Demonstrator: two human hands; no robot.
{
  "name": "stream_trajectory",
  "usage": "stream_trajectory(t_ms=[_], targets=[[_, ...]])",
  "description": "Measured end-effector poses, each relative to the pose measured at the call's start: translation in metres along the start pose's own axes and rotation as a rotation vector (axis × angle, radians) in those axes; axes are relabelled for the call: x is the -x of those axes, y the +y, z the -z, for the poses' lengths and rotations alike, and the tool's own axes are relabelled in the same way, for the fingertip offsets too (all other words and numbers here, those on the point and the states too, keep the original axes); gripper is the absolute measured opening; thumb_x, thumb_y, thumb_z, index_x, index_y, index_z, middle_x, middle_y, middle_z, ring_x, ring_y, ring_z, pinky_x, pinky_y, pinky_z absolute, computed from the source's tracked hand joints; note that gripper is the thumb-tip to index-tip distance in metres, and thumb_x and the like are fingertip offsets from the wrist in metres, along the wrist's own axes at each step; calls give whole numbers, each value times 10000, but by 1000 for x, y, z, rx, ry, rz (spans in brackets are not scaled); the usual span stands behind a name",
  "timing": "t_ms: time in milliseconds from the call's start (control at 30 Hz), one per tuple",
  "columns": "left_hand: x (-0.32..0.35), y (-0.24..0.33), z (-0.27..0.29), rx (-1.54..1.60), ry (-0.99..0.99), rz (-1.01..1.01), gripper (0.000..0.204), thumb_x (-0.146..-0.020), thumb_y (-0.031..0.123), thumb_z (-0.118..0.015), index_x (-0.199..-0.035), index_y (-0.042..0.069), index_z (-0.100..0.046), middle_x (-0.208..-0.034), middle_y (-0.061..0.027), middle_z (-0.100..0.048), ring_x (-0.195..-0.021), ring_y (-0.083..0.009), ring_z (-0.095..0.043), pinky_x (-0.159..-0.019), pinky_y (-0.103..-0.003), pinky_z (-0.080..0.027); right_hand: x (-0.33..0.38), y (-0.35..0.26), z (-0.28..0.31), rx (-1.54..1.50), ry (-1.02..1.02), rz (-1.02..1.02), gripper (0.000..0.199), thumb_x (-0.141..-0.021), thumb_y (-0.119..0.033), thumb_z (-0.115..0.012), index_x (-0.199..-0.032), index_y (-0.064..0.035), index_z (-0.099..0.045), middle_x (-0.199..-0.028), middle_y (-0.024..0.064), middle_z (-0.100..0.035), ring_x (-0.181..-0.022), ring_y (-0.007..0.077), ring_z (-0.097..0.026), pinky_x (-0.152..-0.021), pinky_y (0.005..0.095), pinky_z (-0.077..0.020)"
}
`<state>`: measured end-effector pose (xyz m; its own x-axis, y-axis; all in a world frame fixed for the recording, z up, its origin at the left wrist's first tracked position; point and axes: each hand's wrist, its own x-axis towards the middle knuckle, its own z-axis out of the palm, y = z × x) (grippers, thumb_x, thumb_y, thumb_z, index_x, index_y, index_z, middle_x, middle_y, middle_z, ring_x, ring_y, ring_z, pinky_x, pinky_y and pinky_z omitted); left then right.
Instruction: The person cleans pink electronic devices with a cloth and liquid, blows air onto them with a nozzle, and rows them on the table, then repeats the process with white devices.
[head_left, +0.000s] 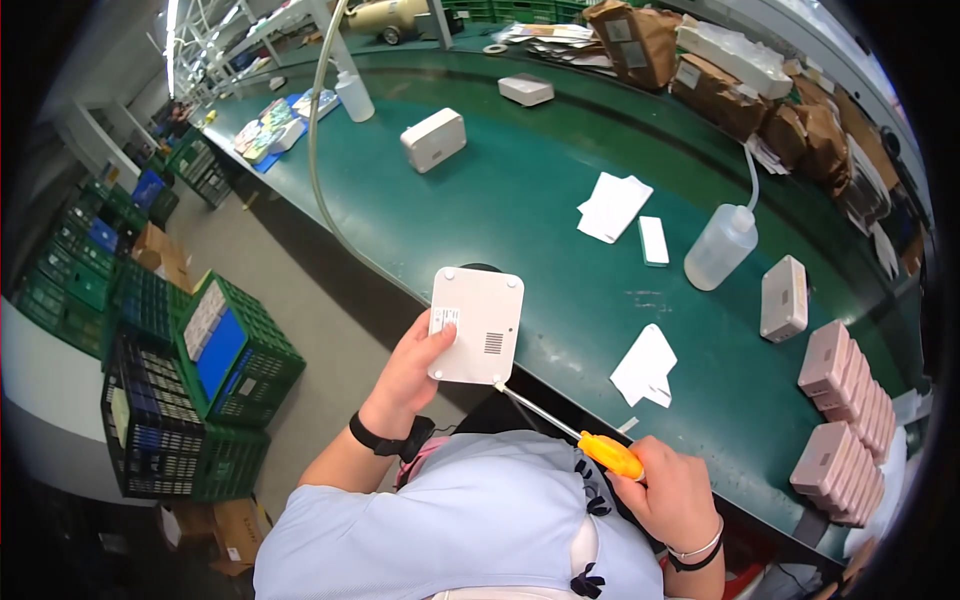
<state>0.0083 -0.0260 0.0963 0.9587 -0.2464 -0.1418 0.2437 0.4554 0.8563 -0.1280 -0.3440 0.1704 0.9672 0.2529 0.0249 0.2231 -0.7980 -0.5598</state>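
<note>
In my left hand (405, 365) is a flat white plastic box (470, 300) with rounded corners, small round feet and a vent grille. My thumb lies across its face and the fingers go behind it. My right hand (672, 492) is wrapped round the yellow handle of a screwdriver (612, 456). The long metal shaft points up and left, and its tip meets the box's lower right corner, at or beside the foot there. Just right of the box, sheets of white paper (645, 366) lie on the green bench.
The green bench (560, 250) bears a squeeze bottle (722, 248), white boxes (434, 140), a small white block (653, 241) and stacked pink boxes (838, 475). A hose (316, 170) hangs near its left edge. Green crates (240, 350) stand on the floor at left.
</note>
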Motion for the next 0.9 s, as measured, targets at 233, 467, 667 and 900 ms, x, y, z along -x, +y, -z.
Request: stream_trajectory(t_ms=[233, 467, 667, 900], targets=[[-4, 14, 14, -172, 25, -40, 477, -863, 143, -722, -1277, -1, -536, -1171, -100, -646, -1070, -181, -630, -933, -337, -507, -15, -3, -6, 87, 209, -98, 279, -801, -217, -746, -882, -54, -535, -738, 144, -601, -635, 379, -600, -540, 432, -462], [-12, 26, 8, -510, 77, -242, 450, -811, 91, -730, -1227, 6, -582, -1111, -94, -667, -1016, -181, -637, -907, -325, -511, -20, 4, 10, -46, 45, -1, 287, -788, -208, -757, -872, -53, -530, -717, 137, -589, -622, 379, -595, -533, 431, -462], [-14, 74, -7, -1476, 73, -875, 475, -698, 38, -734, -1164, 54, -644, -1089, -95, -680, -979, -254, -651, -916, -356, -523, -13, 3, 5, -15, 265, -93, 254, -767, -192, -765, -823, -64, -554, -711, 124, -603, -612, 370, -600, -529, 413, -470], [-20, 106, -7, -1778, -367, -1020, 513, -644, 35, -734, -1151, 74, -662, -1121, -101, -681, -1012, -297, -652, -917, -400, -543, -12, 11, 23, -116, -6, 11, 240, -757, -173, -764, -834, -55, -569, -710, 141, -612, -601, 363, -600, -534, 398, -476]])
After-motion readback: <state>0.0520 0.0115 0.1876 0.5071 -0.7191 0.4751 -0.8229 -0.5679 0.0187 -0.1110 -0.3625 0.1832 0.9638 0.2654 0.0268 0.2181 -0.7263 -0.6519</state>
